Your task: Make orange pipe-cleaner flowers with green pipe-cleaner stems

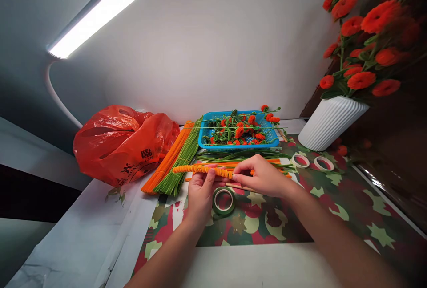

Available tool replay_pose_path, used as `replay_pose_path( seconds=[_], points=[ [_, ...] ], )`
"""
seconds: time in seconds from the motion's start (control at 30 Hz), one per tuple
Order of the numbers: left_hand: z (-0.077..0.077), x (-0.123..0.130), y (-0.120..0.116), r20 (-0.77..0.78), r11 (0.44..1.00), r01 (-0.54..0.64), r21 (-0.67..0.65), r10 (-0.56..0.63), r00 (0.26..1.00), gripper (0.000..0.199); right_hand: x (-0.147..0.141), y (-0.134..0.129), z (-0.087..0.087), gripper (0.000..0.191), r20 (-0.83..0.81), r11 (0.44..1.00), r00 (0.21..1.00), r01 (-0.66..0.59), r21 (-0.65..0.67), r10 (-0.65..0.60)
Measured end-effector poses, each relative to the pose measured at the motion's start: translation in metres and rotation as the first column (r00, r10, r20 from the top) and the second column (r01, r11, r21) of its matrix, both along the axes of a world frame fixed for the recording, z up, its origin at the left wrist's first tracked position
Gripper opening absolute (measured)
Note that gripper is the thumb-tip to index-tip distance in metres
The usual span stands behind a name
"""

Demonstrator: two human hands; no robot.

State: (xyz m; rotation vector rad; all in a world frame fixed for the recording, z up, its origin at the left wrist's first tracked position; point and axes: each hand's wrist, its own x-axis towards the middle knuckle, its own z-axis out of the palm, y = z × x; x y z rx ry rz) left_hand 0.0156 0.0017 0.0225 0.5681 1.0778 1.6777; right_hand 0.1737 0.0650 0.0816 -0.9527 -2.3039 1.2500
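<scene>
An orange pipe cleaner (188, 169), wound into a long tight coil, lies level across both hands above the mat. My left hand (202, 190) is closed around its middle, thumb on top, and the coil's left end sticks out past it. At the coil's right end my right hand (258, 176) pinches, fingers bent together; the exact grip is partly hidden. A thin wooden stick (240, 187) shows just below the right fingers; I cannot tell whether it is held. Under the hands sits a roll of green tape (223, 201). Loose orange pipe cleaners (273, 162) lie behind them.
Orange (171, 159) and green pipe cleaner bundles (182, 163) lie left, beside a red plastic bag (116, 145). A blue basket (238, 148) holds small orange flowers. Two white-cored tape rolls (300, 161) and a white vase (332, 123) stand right. A lamp (110, 12) hangs above.
</scene>
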Motion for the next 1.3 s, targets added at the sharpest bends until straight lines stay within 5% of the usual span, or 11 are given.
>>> replay_pose_path(
  seconds=[0.23, 0.6, 0.83, 1.0, 1.13, 1.3],
  points=[
    [0.009, -0.021, 0.009, 0.163, 0.975, -0.194, 0.108, 0.175, 0.971, 0.035, 0.003, 0.004, -0.002, 0.025, 0.01, 0.999, 1.0, 0.028, 0.036, -0.029],
    [0.007, -0.02, 0.011, 0.05, 0.93, -0.319, 0.182, 0.315, 0.948, 0.035, -0.002, 0.001, -0.006, 0.024, 0.042, 0.999, 0.998, 0.044, 0.021, -0.045],
    [0.015, -0.023, 0.008, 0.417, 0.983, -0.109, 0.149, 0.038, 0.908, 0.023, -0.017, -0.013, -0.011, 0.021, 0.051, 0.998, 0.997, 0.061, 0.005, -0.061],
    [0.022, -0.038, 0.007, 0.558, 0.989, -0.074, 0.131, -0.012, 0.83, 0.036, -0.039, -0.045, -0.02, 0.019, 0.082, 0.998, 0.995, 0.056, -0.007, -0.055],
    [0.028, -0.043, 0.007, 0.576, 0.988, -0.065, 0.139, -0.027, 0.817, 0.04, -0.049, -0.064, -0.027, 0.027, 0.086, 0.972, 0.996, 0.038, -0.232, -0.019],
    [0.028, -0.039, 0.007, 0.589, 0.989, -0.043, 0.141, -0.049, 0.807, 0.039, -0.057, -0.07, -0.04, 0.022, -0.033, 0.777, 0.999, 0.003, -0.63, -0.03]
  ],
)
